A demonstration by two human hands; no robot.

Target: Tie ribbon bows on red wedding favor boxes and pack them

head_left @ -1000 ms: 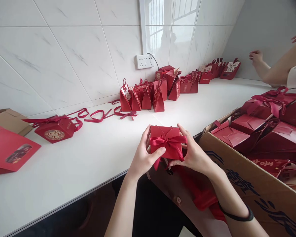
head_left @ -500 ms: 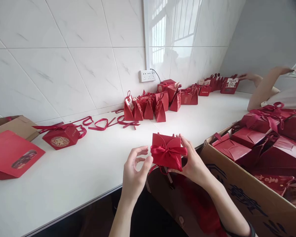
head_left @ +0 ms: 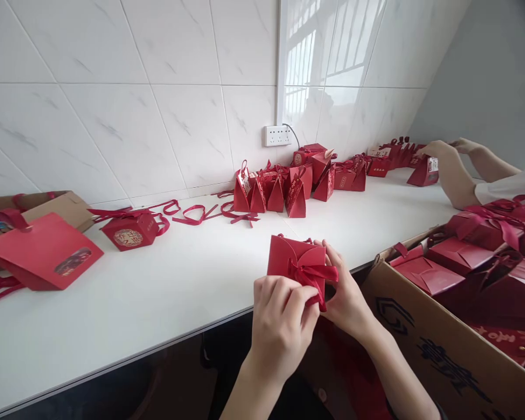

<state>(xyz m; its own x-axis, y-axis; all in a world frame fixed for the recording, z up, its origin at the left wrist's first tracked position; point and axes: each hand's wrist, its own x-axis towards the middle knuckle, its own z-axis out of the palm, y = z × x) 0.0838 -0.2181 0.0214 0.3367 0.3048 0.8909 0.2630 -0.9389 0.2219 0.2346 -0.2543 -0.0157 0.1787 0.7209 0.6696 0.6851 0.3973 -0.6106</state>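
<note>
Red windowed bag: placed at the far left of the white counter, before an open brown box.
Hexagonal box: set down with a round gold emblem shown.
Loose ribbons: strewn near the tiled wall.
Red boxes: stood close together below the socket strip.
Left hand: curled nearly closed, the ribbon bow being pinched between thumb and fingers.
Red gift box: held up over the counter's front edge, between both hands.
Right hand: wrapped around the gift box's right side, which is firmly gripped.
Cardboard carton: filled with red boxes.
Co-worker's hands: seen over a red bag farther along the counter.
</note>
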